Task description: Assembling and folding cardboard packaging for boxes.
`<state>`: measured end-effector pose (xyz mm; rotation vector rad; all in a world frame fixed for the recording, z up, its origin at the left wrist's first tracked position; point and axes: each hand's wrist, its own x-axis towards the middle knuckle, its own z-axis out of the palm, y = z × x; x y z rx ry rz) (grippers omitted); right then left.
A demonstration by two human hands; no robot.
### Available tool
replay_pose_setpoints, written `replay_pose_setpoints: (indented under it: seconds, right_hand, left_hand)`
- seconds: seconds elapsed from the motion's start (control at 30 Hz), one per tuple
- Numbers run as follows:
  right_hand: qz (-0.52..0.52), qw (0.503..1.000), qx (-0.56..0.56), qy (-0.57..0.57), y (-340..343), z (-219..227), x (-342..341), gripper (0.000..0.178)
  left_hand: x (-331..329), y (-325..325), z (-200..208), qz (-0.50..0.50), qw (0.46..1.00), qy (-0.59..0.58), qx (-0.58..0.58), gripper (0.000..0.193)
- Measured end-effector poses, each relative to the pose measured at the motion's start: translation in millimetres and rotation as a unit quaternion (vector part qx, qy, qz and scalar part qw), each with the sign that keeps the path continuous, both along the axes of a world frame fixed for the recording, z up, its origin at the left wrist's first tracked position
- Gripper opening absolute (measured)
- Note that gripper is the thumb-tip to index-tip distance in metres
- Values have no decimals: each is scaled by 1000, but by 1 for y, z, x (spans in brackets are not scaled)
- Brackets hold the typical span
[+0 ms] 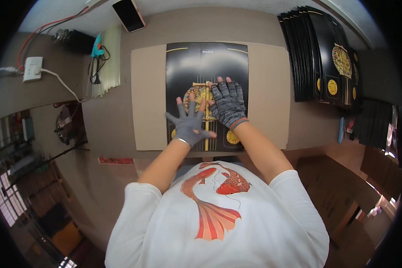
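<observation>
A glossy black printed panel (185, 67) with gold ornament lies flat in front of me, on top of a wider brown cardboard sheet (149, 98). A round gold emblem (190, 94) fills its middle, and a gold stripe (207, 142) runs down to the near edge. My left hand (190, 124), in a plain grey fingertip-less glove, spreads its fingers over the emblem's lower left part. Over the emblem's right side rests my right hand (229, 102) in a mottled dark grey glove, fingers stretched out and palm down. Neither hand grips anything; both partly hide the emblem.
Several similar black-and-gold panels (320, 58) stand stacked at the far right. Behind the cardboard lies a phone (128, 15). At the left are a teal glue gun (97, 46) with a dark cord, a bundle of pale strips (113, 58) and a white power outlet block (32, 69) with cables.
</observation>
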<state>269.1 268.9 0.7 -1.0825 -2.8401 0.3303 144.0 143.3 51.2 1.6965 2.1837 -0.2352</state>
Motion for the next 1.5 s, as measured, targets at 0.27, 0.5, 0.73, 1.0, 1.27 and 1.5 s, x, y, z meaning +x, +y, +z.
replay_pose_setpoints:
  seconds: [0.27,0.5,0.73,1.0,1.27,1.5]
  right_hand:
    - [-96,986,134,-3,220,2,-34,65]
    - [-59,973,198,106,213,1,-34,60]
    - [71,997,32,10,8,9,68,70]
    - [50,999,-4,0,-136,15,134,70]
    - [-328,896,-170,248,-169,11,133,76]
    - [-475,440,-542,536,-132,29,137,49]
  left_hand:
    - [6,-16,-45,-11,999,-3,34,138]
    - [5,-14,-38,-12,998,12,55,137]
    - [3,-17,-34,6,1000,1,22,137]
    - [-3,-49,-45,-16,994,36,100,111]
    - [-36,-146,-64,-72,956,-70,275,85]
    - [-47,-117,-63,245,826,-337,380,70]
